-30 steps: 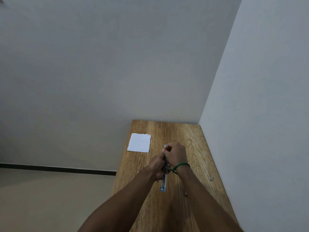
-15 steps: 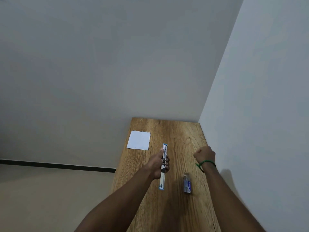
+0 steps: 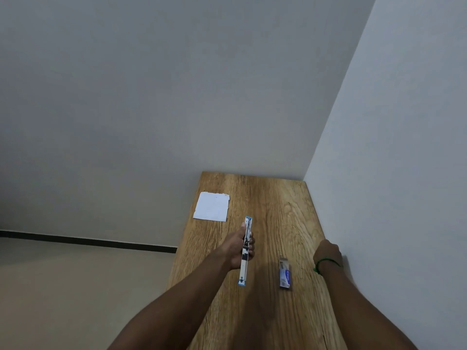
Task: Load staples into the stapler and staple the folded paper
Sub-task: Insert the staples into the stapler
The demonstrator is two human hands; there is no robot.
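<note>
Right hand [image 3: 327,251] has swung wallward, grip unclear; left hand [image 3: 236,250] grips stapler [image 3: 243,270].

The table [image 3: 278,210] is closed off by the back wall [image 3: 177,97] at its far end and the side wall [image 3: 404,173] along its right edge, where the right hand [image 3: 327,252] sits just beside the wall. Down the middle, the left hand [image 3: 237,251] holds the stapler [image 3: 244,251] lengthwise, with the staple box [image 3: 285,273] lying between the forearms. Bare wood runs beyond the stapler to the back wall, and the folded paper [image 3: 212,206] occupies the far left edge.
</note>
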